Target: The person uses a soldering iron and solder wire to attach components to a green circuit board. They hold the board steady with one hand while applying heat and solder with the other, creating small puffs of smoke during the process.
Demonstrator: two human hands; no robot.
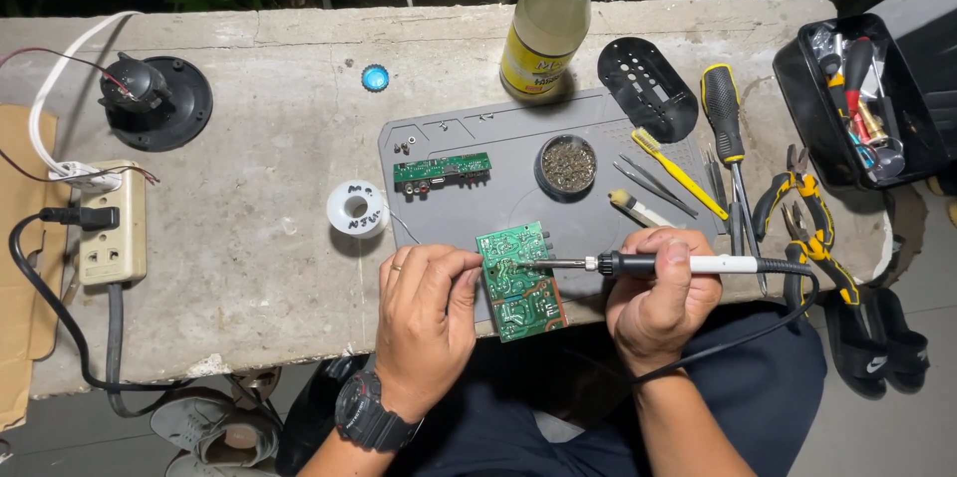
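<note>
Head view shows the concrete surface (259, 138) carrying a grey work mat (478, 138), whose near edge bears the green circuit board (518, 281). Your left hand (424, 313) pinches the board's left edge in a closed grip. Your right hand (663, 303) is wrapped tight around the soldering iron (658, 263), its tip touching the board.

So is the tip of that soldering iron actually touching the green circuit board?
Touching. In the head view the soldering iron, held in the right hand, lays its metal tip on the green circuit board, which the left hand steadies; no gap shows.
</note>
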